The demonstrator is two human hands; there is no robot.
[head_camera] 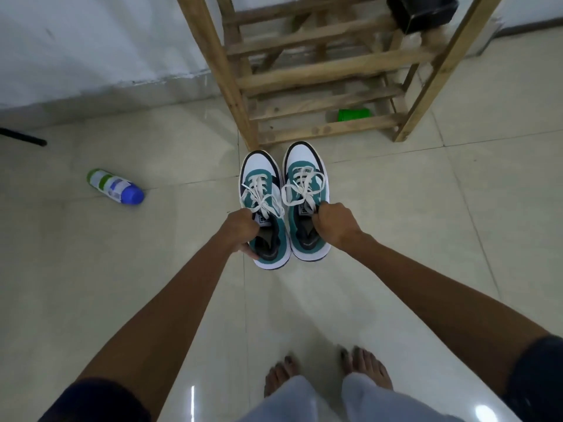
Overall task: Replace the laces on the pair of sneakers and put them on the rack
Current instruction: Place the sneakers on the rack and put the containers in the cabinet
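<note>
The left hand grips the left teal-and-white sneaker with white laces at its collar, fingers curled round the opening and thumb under the edge. The right hand grips the matching right teal-and-white sneaker the same way — fingers hooked inside by the tongue. The two shoes sit side by side at the centre of the frame, touching or nearly so, laces tied in bows, toes pointing at the slatted wooden shoe rack at top centre. Whether they rest on the pale glossy tiled floor or hang just above it I cannot tell. At upper right on the rack sits a black object — a green object lies beneath the lowest slats. A white bottle with a blue cap and green band lies on its side at left. Bare feet show at the bottom.
</note>
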